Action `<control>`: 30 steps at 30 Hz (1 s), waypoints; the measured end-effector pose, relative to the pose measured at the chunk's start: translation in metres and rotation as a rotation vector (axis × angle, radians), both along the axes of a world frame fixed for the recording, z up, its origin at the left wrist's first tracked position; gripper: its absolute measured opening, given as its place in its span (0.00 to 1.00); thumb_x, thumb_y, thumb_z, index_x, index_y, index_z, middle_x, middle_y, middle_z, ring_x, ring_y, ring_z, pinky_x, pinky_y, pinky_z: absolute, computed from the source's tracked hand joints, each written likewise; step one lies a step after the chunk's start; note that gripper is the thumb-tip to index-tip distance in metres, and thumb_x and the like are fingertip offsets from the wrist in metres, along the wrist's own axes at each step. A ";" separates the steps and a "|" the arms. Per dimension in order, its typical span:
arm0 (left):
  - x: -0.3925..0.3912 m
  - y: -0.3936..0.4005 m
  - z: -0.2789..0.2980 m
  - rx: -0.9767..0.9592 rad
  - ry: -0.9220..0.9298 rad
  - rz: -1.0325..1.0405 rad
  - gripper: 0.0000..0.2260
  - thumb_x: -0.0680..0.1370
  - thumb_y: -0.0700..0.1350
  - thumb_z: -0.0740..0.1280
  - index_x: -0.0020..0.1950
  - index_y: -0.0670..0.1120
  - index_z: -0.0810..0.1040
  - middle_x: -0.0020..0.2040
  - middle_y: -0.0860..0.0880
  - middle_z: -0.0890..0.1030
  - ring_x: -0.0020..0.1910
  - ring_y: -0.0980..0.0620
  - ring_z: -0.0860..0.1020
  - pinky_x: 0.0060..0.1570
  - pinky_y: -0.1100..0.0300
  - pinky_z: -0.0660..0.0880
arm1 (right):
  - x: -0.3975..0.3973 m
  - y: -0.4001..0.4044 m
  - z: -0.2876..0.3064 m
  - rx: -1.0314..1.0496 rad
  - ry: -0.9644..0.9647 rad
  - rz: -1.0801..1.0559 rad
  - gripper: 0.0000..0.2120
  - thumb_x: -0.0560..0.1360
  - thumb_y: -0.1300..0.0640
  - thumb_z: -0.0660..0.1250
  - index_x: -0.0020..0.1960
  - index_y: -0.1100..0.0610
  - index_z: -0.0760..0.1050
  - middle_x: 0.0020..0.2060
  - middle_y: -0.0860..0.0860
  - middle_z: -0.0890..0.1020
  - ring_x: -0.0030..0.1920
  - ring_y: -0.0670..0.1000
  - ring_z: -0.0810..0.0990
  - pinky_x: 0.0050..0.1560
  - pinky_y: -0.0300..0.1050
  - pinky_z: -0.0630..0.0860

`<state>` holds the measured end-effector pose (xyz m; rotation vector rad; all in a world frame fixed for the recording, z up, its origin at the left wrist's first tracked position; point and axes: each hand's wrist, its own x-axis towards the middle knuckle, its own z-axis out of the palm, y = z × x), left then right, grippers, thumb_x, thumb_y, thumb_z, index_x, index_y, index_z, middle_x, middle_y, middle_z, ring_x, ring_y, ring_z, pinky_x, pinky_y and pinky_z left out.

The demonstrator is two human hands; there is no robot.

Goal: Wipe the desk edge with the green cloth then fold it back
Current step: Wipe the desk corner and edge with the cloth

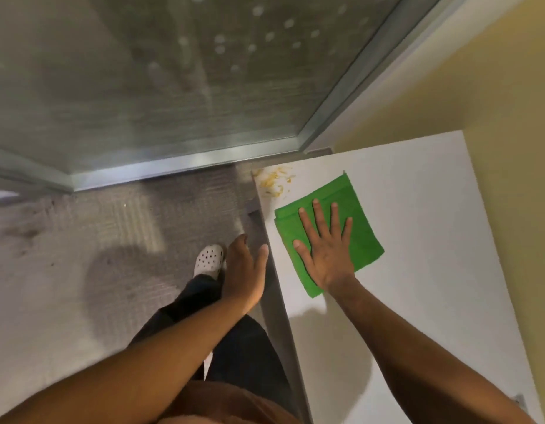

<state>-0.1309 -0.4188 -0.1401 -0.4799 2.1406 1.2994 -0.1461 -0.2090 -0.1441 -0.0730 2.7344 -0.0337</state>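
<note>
My flat, open right grip (pixel 326 252) presses the folded green cloth (pixel 361 240); I'd sweep firmly over the white counter (pixel 418 301) edge's yellow crumbs (pixel 272 182).

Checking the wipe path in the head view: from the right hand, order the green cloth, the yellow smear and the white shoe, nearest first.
1. green cloth, directly under the right hand.
2. yellow smear, ahead at the desk corner.
3. white shoe, left, down on the floor.
</note>
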 end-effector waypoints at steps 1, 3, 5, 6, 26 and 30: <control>0.008 0.008 -0.005 0.023 -0.010 0.036 0.29 0.87 0.59 0.58 0.84 0.44 0.62 0.81 0.41 0.69 0.78 0.42 0.70 0.77 0.45 0.70 | -0.005 0.003 -0.006 0.001 0.019 0.068 0.33 0.85 0.32 0.43 0.86 0.43 0.40 0.87 0.49 0.41 0.86 0.63 0.40 0.81 0.77 0.49; 0.019 0.025 -0.011 0.053 0.002 0.123 0.27 0.88 0.60 0.55 0.82 0.45 0.65 0.77 0.43 0.73 0.77 0.42 0.72 0.74 0.45 0.72 | -0.017 0.006 -0.012 -0.015 0.062 0.174 0.33 0.85 0.33 0.43 0.86 0.43 0.41 0.87 0.49 0.43 0.86 0.63 0.41 0.80 0.78 0.49; 0.027 0.043 -0.015 0.074 0.037 0.217 0.26 0.88 0.60 0.53 0.77 0.43 0.69 0.71 0.44 0.76 0.72 0.41 0.75 0.69 0.49 0.74 | -0.036 0.003 -0.013 -0.039 0.105 0.241 0.32 0.86 0.34 0.42 0.86 0.42 0.42 0.87 0.49 0.44 0.86 0.63 0.42 0.80 0.78 0.49; 0.029 0.053 -0.017 0.074 0.048 0.252 0.28 0.88 0.61 0.52 0.78 0.41 0.69 0.72 0.42 0.76 0.74 0.40 0.74 0.69 0.52 0.73 | -0.048 -0.003 -0.012 -0.047 0.122 0.257 0.31 0.86 0.34 0.42 0.86 0.42 0.42 0.87 0.49 0.46 0.86 0.64 0.43 0.80 0.78 0.49; 0.030 0.096 -0.032 -0.113 0.214 0.454 0.42 0.83 0.72 0.43 0.86 0.43 0.59 0.87 0.43 0.61 0.86 0.46 0.59 0.85 0.50 0.57 | -0.096 0.042 -0.010 -0.290 0.246 0.149 0.24 0.89 0.47 0.47 0.84 0.43 0.59 0.85 0.43 0.59 0.87 0.53 0.51 0.84 0.67 0.50; 0.033 0.096 -0.036 -0.108 0.214 0.435 0.43 0.82 0.73 0.41 0.88 0.46 0.56 0.88 0.47 0.58 0.87 0.53 0.54 0.83 0.58 0.51 | -0.069 0.046 -0.011 -0.219 0.264 -0.003 0.25 0.89 0.45 0.44 0.85 0.44 0.56 0.85 0.44 0.56 0.87 0.54 0.49 0.85 0.66 0.46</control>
